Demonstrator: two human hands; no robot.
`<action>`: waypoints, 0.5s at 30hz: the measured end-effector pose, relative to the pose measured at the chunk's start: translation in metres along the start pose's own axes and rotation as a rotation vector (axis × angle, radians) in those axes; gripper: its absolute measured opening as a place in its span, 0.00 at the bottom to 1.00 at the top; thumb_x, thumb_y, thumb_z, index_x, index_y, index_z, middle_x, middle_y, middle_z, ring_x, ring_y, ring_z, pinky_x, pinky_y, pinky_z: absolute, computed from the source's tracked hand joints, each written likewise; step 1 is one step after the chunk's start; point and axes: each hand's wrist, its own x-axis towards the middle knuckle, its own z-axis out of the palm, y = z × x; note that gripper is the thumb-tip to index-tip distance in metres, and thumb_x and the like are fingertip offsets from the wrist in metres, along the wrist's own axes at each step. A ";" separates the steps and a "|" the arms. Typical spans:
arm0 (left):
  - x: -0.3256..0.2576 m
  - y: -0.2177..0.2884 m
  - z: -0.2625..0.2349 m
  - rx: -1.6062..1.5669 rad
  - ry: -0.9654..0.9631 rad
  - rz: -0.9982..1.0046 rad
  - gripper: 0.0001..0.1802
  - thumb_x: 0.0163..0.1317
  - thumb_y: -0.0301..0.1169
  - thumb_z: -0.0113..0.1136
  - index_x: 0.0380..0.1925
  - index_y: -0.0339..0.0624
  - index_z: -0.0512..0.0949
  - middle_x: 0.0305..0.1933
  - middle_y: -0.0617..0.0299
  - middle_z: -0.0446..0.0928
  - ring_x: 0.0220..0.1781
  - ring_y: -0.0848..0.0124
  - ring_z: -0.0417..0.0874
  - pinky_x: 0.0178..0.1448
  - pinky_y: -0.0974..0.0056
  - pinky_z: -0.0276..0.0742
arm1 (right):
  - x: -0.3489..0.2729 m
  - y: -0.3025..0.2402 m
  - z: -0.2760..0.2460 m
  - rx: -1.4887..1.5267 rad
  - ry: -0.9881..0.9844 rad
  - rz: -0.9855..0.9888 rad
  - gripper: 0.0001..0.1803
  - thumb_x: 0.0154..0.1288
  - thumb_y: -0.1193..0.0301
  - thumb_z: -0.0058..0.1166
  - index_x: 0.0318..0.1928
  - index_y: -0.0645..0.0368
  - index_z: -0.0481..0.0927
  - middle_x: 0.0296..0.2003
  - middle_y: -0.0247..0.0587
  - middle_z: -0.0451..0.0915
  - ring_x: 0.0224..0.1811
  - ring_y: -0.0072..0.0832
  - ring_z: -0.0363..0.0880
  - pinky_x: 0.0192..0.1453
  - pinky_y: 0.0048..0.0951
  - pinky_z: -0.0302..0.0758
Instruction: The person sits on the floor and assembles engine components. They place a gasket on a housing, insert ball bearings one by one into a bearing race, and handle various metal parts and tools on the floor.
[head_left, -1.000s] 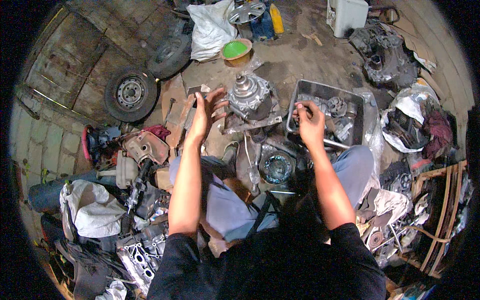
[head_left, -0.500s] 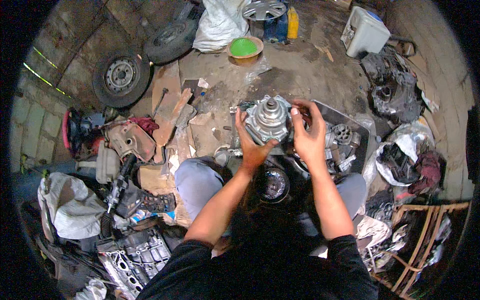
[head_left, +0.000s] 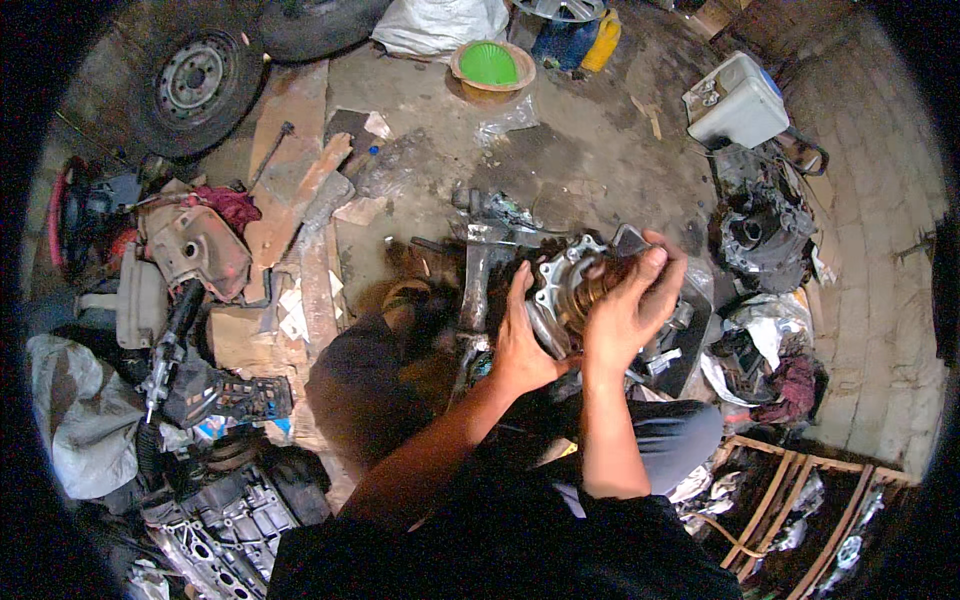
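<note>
A round metal housing (head_left: 563, 295) with a scalloped, lugged flange is held in front of me, tilted so that its flange faces left and up. My left hand (head_left: 530, 345) is closed round its left and lower side, with the fingers along the rim. My right hand (head_left: 632, 310) grips its right side, fingers curled over the far edge and hiding much of that part. Just left of the housing is a grey metal bracket-like piece (head_left: 475, 275). Beyond my right wrist, a dark tray (head_left: 700, 345) with metal parts is partly hidden.
Wheels (head_left: 195, 80) lean at the far left, near a white sack (head_left: 440, 28). A green bowl in a brown basin (head_left: 490, 65) stands ahead. An engine block (head_left: 225, 535) lies lower left. On the right are a white box (head_left: 738, 100), blackened castings (head_left: 765, 210) and a wooden rack (head_left: 800, 500).
The housing has turned from upright to tilted and lies further right and lower in view. My right hand has closed on its side. The view has shifted, and the grey bracket now shows.
</note>
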 end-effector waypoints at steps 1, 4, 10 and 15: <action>0.000 0.004 -0.004 -0.009 -0.008 -0.012 0.77 0.29 0.46 0.88 0.74 0.34 0.44 0.74 0.35 0.58 0.75 0.42 0.63 0.76 0.48 0.62 | 0.002 -0.009 0.001 -0.072 -0.028 0.004 0.16 0.82 0.59 0.42 0.49 0.61 0.73 0.30 0.33 0.71 0.26 0.18 0.69 0.30 0.22 0.68; 0.001 0.007 -0.008 -0.105 -0.049 -0.046 0.73 0.30 0.44 0.88 0.72 0.34 0.48 0.75 0.38 0.58 0.75 0.43 0.63 0.76 0.48 0.62 | 0.007 -0.016 0.003 -0.054 -0.117 0.074 0.17 0.82 0.59 0.40 0.47 0.61 0.73 0.26 0.28 0.67 0.23 0.16 0.63 0.27 0.22 0.61; 0.006 0.004 -0.011 -0.159 -0.041 0.038 0.67 0.33 0.37 0.85 0.71 0.35 0.51 0.75 0.38 0.57 0.76 0.43 0.61 0.78 0.48 0.60 | 0.018 -0.009 0.006 -0.301 -0.133 -0.199 0.18 0.83 0.59 0.39 0.46 0.61 0.75 0.20 0.27 0.67 0.21 0.14 0.63 0.27 0.21 0.60; 0.006 0.003 -0.014 -0.219 -0.093 -0.048 0.66 0.34 0.37 0.86 0.71 0.37 0.52 0.75 0.37 0.57 0.77 0.41 0.59 0.79 0.46 0.55 | 0.018 -0.020 0.005 -0.361 -0.195 -0.088 0.20 0.83 0.58 0.38 0.44 0.63 0.76 0.25 0.28 0.69 0.24 0.15 0.62 0.29 0.21 0.59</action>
